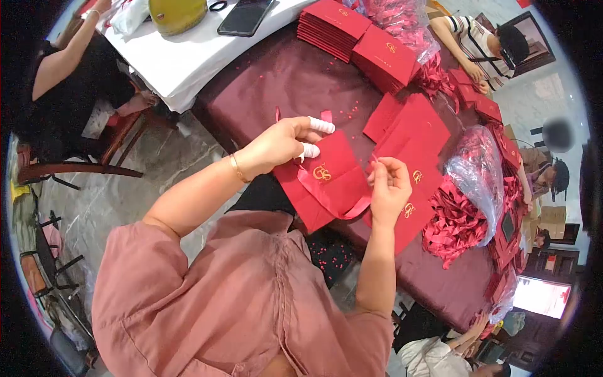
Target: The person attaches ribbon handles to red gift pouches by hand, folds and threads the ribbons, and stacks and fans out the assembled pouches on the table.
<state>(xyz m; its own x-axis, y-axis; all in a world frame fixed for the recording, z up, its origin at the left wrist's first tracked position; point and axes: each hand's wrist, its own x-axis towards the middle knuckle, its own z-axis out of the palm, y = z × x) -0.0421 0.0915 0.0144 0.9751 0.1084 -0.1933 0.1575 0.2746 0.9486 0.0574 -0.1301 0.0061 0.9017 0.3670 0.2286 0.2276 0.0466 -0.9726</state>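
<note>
My left hand grips the upper edge of a red paper gift bag with a gold monogram. White wraps cover its thumb and one finger. A red ribbon loops across the front of the bag. At the bag's right side my right hand is closed in a pinch on the ribbon's end, close to the bag's edge. Just beyond that hand, several flat red bags with the same gold mark lie overlapping on the dark red tablecloth.
Stacks of red bags stand at the far side. To the right, a plastic bag spills a heap of red ribbons. A white table carries a phone and a yellow-green container. Other people sit around the tables.
</note>
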